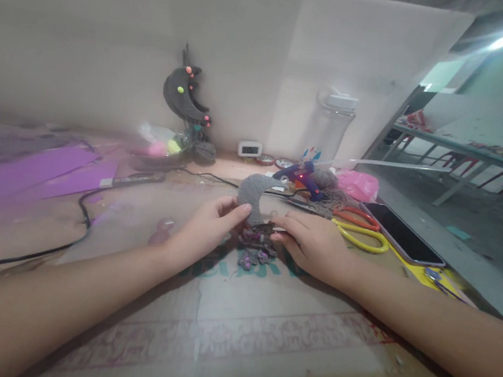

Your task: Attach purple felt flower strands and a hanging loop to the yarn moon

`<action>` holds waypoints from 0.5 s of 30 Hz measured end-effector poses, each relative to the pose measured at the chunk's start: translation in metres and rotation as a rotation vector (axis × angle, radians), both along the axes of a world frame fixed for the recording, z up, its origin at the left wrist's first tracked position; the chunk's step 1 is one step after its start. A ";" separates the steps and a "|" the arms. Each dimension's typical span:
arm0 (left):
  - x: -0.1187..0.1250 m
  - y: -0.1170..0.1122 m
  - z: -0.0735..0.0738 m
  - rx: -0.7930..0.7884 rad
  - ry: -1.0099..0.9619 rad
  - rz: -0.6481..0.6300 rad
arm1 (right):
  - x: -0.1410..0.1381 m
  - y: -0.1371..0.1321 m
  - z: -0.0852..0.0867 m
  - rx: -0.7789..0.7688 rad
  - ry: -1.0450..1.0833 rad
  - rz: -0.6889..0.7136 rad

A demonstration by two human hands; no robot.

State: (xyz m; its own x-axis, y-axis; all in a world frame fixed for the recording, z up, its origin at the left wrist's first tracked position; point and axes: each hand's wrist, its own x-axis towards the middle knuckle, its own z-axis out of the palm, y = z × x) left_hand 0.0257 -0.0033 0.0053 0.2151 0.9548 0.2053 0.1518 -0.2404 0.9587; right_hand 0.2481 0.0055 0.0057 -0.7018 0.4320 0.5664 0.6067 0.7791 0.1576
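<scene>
A crescent moon wrapped in grey yarn (pixel 251 191) stands tilted in the middle of the table. My left hand (pixel 220 218) grips its left edge between thumb and fingers. At its lower right, my right hand (pixel 302 241) has thumb and fingers drawn together; whatever is between them is too small and blurred to name. Small dark flower-like pieces with pink-purple centres (pixel 249 259) hang or lie just below the moon, between the hands. I cannot tell whether they are fastened to it.
Behind are a blue glue gun (pixel 303 177), a small white clock (pixel 250 149), a clear bottle (pixel 331 128) and a dark crescent with coloured balls (pixel 182 96). Yellow-handled scissors (pixel 360 237) and a phone (pixel 403 233) lie right; purple sheets (pixel 35 172) and a black cord (pixel 84 207) lie left.
</scene>
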 end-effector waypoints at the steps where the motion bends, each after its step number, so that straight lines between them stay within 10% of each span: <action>1: 0.000 0.000 0.000 -0.001 -0.003 -0.002 | 0.000 0.000 0.000 0.004 0.001 0.002; 15: 0.000 0.001 0.000 -0.011 -0.037 0.000 | 0.003 0.002 0.002 -0.157 0.138 -0.013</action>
State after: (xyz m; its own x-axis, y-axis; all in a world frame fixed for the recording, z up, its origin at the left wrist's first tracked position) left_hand 0.0261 -0.0021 0.0056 0.2075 0.9571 0.2022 0.1165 -0.2294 0.9663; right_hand 0.2510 0.0073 0.0078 -0.6162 0.5313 0.5814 0.6243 0.7795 -0.0506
